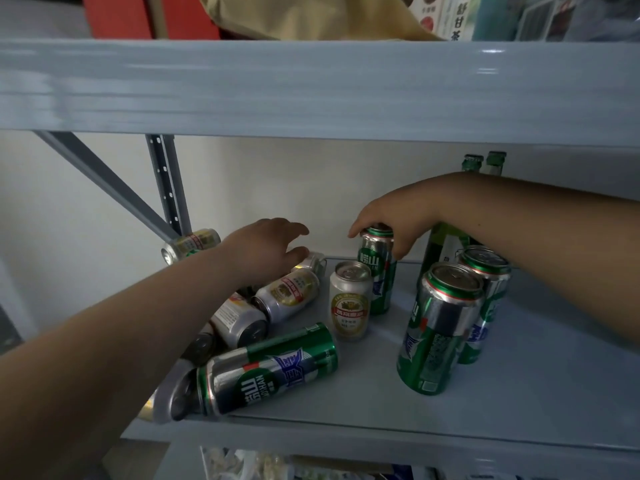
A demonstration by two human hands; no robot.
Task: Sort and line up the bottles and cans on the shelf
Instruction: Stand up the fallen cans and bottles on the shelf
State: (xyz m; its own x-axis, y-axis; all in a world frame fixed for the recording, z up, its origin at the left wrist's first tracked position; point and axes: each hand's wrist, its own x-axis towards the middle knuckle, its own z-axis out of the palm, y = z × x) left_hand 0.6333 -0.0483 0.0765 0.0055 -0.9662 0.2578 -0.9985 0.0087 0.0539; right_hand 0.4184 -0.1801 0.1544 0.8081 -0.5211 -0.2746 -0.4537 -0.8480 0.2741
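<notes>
Landmark: we take the small upright silver-and-gold can (349, 301), standing mid-shelf, as our reference.
Shelf: a pale grey metal shelf board (502, 403) carries everything; a grey beam (311, 88) crosses above it.
Right hand: our right hand (394, 216) reaches in from the right and is clamped from above over the top of a tall upright green-and-silver can (377, 271), which stands just behind the landmark, touching or nearly touching it.
Left hand: our left hand (266, 247) hovers left of and behind the landmark, fingers spread apart, holding nothing; whether the thumb touches the lying can beneath it, we cannot tell.
Lying cans: several silver-and-gold cans (287, 292) lie tumbled on their sides left of the landmark; a tall green-and-silver can lying on its side (270, 368) rests in front of it.
Upright cans: two tall green cans (440, 327) stand right of the landmark, one behind the other.
Bottles: green glass bottles (443, 244) stand behind those, right of the landmark, partly hidden by our right forearm.
</notes>
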